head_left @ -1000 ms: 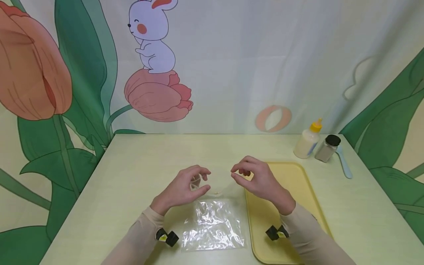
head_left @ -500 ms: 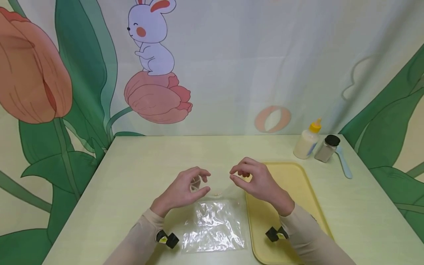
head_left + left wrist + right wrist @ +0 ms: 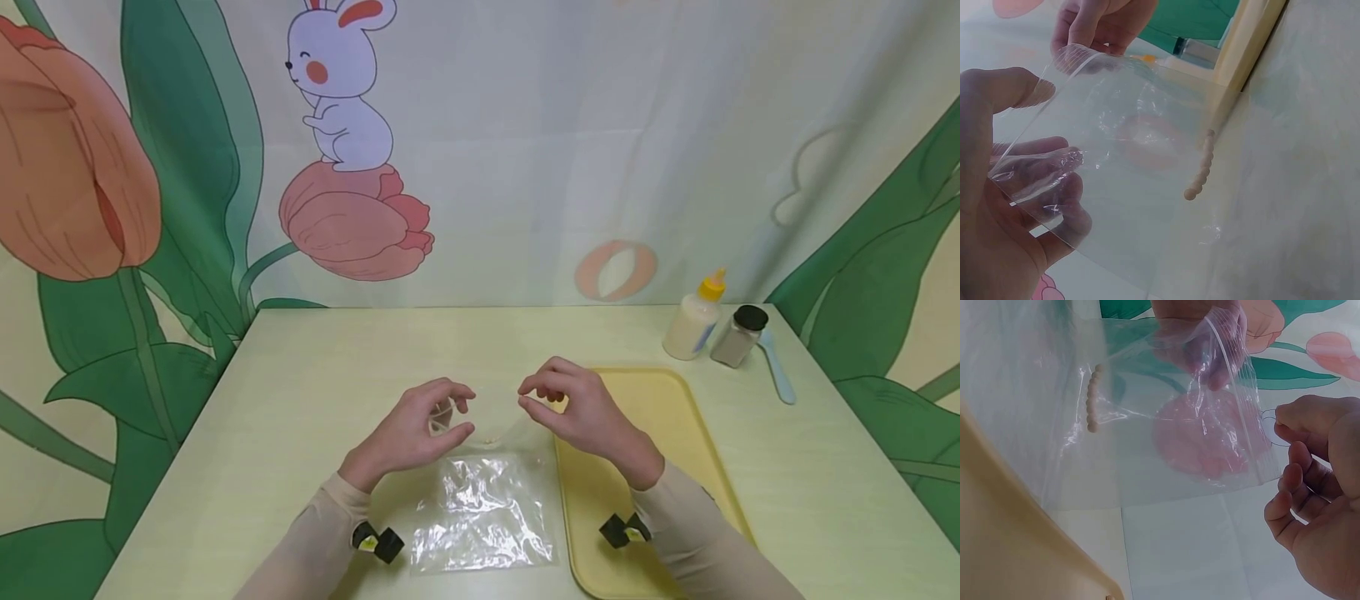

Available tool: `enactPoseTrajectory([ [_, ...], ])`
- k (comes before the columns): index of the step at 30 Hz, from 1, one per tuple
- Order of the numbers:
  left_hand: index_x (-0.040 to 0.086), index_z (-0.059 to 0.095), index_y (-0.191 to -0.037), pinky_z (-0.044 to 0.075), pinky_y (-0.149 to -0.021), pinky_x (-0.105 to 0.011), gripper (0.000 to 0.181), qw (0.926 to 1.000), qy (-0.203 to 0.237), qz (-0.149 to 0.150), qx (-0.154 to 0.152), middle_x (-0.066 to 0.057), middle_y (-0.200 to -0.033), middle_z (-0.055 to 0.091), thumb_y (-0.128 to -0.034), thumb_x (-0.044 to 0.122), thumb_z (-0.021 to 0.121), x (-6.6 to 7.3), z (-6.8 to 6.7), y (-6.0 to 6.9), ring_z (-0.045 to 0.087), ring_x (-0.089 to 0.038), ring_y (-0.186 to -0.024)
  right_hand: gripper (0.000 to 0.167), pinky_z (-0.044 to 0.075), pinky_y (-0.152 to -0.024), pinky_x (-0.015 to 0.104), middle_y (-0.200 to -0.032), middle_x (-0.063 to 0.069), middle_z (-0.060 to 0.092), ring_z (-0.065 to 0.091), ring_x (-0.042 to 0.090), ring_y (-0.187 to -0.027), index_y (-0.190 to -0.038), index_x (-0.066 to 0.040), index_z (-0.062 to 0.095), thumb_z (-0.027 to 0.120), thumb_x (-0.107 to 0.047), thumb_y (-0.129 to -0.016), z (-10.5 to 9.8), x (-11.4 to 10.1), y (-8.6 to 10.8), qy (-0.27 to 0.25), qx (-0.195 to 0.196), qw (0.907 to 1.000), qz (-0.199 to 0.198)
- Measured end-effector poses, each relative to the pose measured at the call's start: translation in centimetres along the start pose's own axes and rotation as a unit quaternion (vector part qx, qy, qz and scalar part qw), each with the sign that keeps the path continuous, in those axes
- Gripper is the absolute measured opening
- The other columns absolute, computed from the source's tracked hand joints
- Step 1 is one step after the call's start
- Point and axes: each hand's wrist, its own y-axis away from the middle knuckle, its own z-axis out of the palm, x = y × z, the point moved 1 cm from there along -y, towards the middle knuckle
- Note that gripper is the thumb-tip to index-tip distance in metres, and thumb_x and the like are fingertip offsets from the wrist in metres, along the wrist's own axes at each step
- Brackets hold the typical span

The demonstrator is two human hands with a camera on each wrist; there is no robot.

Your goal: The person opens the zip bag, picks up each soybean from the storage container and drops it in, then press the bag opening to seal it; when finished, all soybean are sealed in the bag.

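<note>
Between the two hands hangs a clear zip bag [image 3: 1147,212], its zip strip facing the palms. A curved row of beige beads [image 3: 1204,169] lies at the far end inside it; the same beads [image 3: 1092,400] show in the right wrist view. My left hand [image 3: 412,421] grips the zip end, with film wrapped over its curled fingers. My right hand [image 3: 581,404] pinches the other side of the zip end between thumb and forefinger. Both hands are raised above the table. From the head the held bag is nearly invisible.
Another clear plastic bag [image 3: 483,517] lies flat below the hands. A yellow tray [image 3: 660,387] is under the right arm. A glue bottle [image 3: 692,325], a black-lidded jar [image 3: 738,340] and a pale blue spoon-like tool [image 3: 782,375] stand or lie at the back right.
Both hands keep their hold on the bag and stay almost in place. The right hand shifts very slightly left.
</note>
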Motion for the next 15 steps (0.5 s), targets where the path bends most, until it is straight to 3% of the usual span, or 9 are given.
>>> enactPoseTrajectory([
  [7, 0.014, 0.062, -0.119, 0.055, -0.068, -0.024, 0.034, 1.0, 0.004, 0.002, 0.0, 0.006, -0.095, 0.06, -0.0869, 0.021, 0.07, 0.14, -0.04, -0.04, 0.056, -0.014, -0.074, 0.005, 0.046, -0.055, 0.029, -0.077, -0.007, 0.055, 0.051, 0.015, -0.064, -0.087, -0.012, 0.072, 0.075, -0.013, -0.083, -0.06, 0.02, -0.15, -0.004, -0.003, 1.0, 0.002],
  [15, 0.014, 0.061, -0.12, 0.057, -0.071, -0.027, 0.034, 0.9999, 0.008, 0.001, -0.01, 0.005, -0.097, 0.06, -0.088, 0.023, 0.07, 0.28, 0.02, -0.14, 0.058, -0.019, -0.076, 0.009, 0.045, -0.055, 0.025, -0.077, -0.007, 0.055, 0.047, 0.006, -0.066, -0.087, -0.015, 0.072, 0.076, -0.009, -0.081, -0.09, 0.1, -0.24, -0.001, 0.002, 1.0, -0.005],
])
